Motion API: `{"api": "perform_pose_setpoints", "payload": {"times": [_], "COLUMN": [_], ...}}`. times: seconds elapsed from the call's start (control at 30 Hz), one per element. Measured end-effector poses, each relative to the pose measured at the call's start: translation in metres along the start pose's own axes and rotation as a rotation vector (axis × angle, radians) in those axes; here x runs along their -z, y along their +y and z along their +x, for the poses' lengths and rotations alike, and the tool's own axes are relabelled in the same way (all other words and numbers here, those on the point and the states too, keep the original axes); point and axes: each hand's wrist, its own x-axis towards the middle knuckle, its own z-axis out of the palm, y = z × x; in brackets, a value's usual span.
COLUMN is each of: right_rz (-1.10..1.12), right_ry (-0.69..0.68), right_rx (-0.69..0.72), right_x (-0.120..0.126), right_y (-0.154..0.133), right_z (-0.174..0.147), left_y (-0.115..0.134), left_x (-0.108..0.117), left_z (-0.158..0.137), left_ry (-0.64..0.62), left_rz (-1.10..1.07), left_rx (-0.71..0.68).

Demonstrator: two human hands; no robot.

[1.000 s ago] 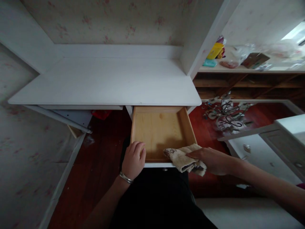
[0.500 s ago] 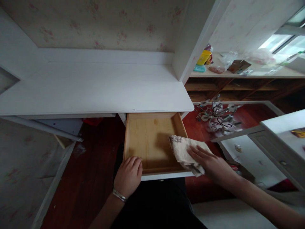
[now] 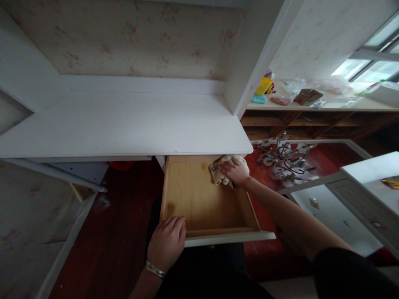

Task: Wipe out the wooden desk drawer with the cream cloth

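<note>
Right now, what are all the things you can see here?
Drawer: one, pale wood with white front, pulled open under the desk.
Cloth: one, beige patterned, at the drawer's back right corner.
Desk: one, white, against flowered wallpaper.
Shelf: one, wooden, right, holding a yellow packet, a brown box and bags.
Metal lamp: one, silver, on the red floor.
Left hand: on the drawer's front edge, bracelet on wrist.
Right hand: pressing on the cloth.

The wooden drawer (image 3: 199, 203) is pulled out under the white desk (image 3: 124, 124). A cloth (image 3: 218, 168) lies in its back corner.
</note>
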Motion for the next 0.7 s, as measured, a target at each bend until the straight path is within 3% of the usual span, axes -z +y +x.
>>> {"api": "perform_pose_setpoints", "payload": {"times": [0.1, 0.2, 0.3, 0.4, 0.53, 0.6, 0.7], "right_rz": [0.026, 0.068, 0.169, 0.329, 0.55, 0.631, 0.689], "right_ry": [-0.053, -0.112, -0.142, -0.158, -0.315, -0.337, -0.303], "right_rx": [-0.057, -0.096, -0.092, -0.114, -0.149, -0.107, -0.028], "right_x": [0.015, 0.028, 0.038, 0.049, 0.068, 0.078, 0.091], "right_y": [0.005, -0.001, -0.013, -0.031, -0.053, -0.064, -0.089], "right_z": [0.022, 0.019, -0.015, -0.072, -0.139, -0.149, -0.123], "left_y": [-0.001, -0.002, -0.002, -0.002, -0.006, -0.009, -0.013], "left_x": [-0.001, -0.002, -0.002, -0.004, -0.005, -0.003, 0.003], "left_z": [-0.001, 0.0, -0.001, -0.006, -0.009, -0.007, -0.003], "left_ry": [0.054, 0.093, 0.168, 0.3, 0.436, 0.476, 0.53], "left_rz": [-0.002, -0.014, -0.034, -0.079, -0.173, -0.225, -0.255], "left_rx": [-0.023, -0.023, -0.046, -0.122, -0.256, -0.315, -0.366]}}
